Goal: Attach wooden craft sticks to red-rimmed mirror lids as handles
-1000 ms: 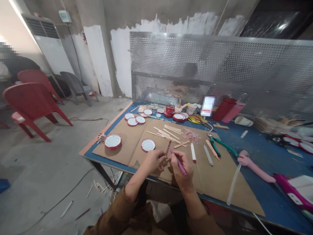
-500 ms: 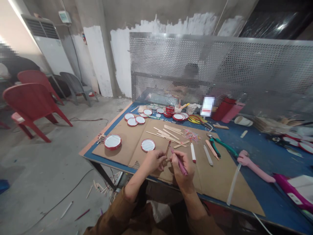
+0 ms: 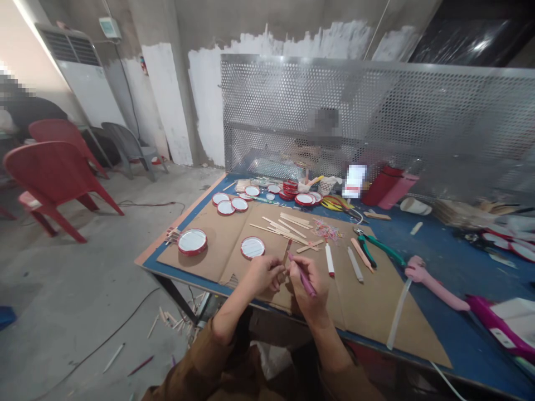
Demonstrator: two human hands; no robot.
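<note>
A thin brownish-red stick (image 3: 287, 254) is held above the near part of the cardboard sheet (image 3: 228, 234), upper end pointing to 12 o'clock. The left hand (image 3: 264, 277) has its fingers clamped on the stick low down, which seems meant to steady it while leaving the upper length exposed. The right hand (image 3: 312, 283), at 3 o'clock from the left, has its fingers closed round a purple-pink marker (image 3: 307, 280) in a writing grip, probably for fine control; its tip is at the stick, though I cannot tell whether they touch.

Pale wooden sticks (image 3: 288, 228) lie loosely at 12 o'clock from the hands, apparently within easy reach. A tangle of coloured strands (image 3: 327, 229) is at 1 o'clock. At 2 o'clock, a white marker (image 3: 330, 260) and a grey marker (image 3: 355, 265) lie lengthwise towards the person, perhaps for ready pickup.

One red-rimmed disc (image 3: 252, 247) lies flat at 10 o'clock, with a thicker disc (image 3: 192, 241) beyond it, nearer 9 o'clock. The cardboard likely shields the blue worktop (image 3: 443, 262). Further off, at 1 o'clock, a lit phone (image 3: 354, 182) is propped up, presumably to be seen from the seat.
</note>
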